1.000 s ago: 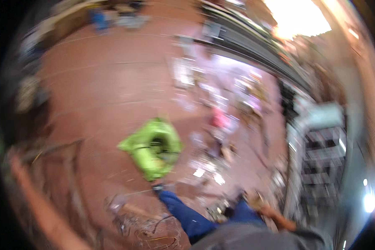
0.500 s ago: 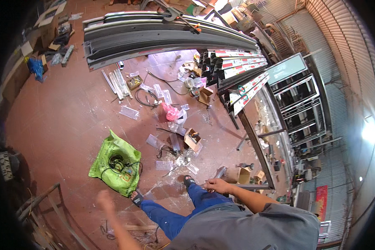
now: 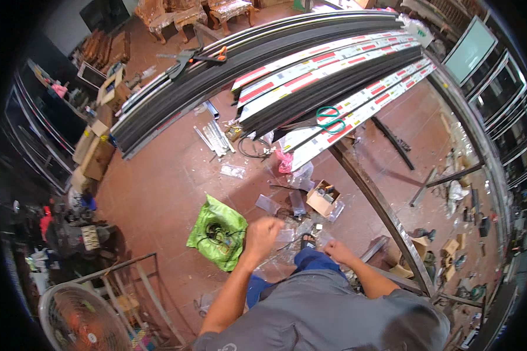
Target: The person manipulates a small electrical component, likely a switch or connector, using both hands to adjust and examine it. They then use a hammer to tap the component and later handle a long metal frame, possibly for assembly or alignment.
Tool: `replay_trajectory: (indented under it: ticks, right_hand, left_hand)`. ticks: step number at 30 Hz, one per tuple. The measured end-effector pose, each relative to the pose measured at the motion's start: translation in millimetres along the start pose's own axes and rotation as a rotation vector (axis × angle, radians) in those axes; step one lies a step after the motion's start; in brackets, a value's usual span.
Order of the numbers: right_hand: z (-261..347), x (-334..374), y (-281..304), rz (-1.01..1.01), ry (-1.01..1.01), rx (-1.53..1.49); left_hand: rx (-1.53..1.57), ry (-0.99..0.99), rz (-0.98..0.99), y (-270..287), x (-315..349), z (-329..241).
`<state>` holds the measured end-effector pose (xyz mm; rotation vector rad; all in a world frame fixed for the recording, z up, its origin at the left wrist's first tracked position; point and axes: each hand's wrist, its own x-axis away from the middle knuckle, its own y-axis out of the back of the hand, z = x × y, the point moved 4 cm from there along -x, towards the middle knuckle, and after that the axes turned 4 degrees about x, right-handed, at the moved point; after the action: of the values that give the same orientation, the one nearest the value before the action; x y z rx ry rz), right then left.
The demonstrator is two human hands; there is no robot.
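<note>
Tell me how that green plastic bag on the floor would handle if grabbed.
The green bag looks crumpled and thin, so it would probably flop and sag. A dark coil of cable shows at its mouth, so it likely has some weight and might spill if tipped.

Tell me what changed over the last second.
The left hand rose from low by the leg to a closed fist beside the green bag. The right hand drew back toward the knee. The bag, cardboard box and long metal strips stayed put.
</note>
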<state>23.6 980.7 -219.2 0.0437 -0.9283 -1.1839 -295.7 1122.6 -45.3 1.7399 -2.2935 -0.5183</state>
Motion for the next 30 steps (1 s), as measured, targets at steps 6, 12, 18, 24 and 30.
replay_trajectory:
  ticks: [6,12,18,24,30]
  right_hand:
    - [44.9,44.3,142.2,-0.518,0.274,-0.128]
    - [59.1,86.6,246.6,-1.172,0.468,0.109]
    - [5.5,64.0,246.9,-1.035,0.216,0.018]
    - [22.0,66.9,243.9,-0.995,0.147,0.263]
    - [33.1,67.9,247.6,-0.919,0.1,0.283]
  left_hand:
    - [-0.398,-0.192,-0.091,-21.4,-147.6,-99.2]
    - [-0.652,-0.334,-0.217,-57.5,-250.0,-83.7]
    - [-0.966,-0.094,-0.221,-91.9,-293.6,-69.8]
    - [-0.914,-0.015,-0.307,-110.9,-297.7,-74.2]
    - [-0.948,-0.111,-0.408,-104.6,-288.4,-60.7]
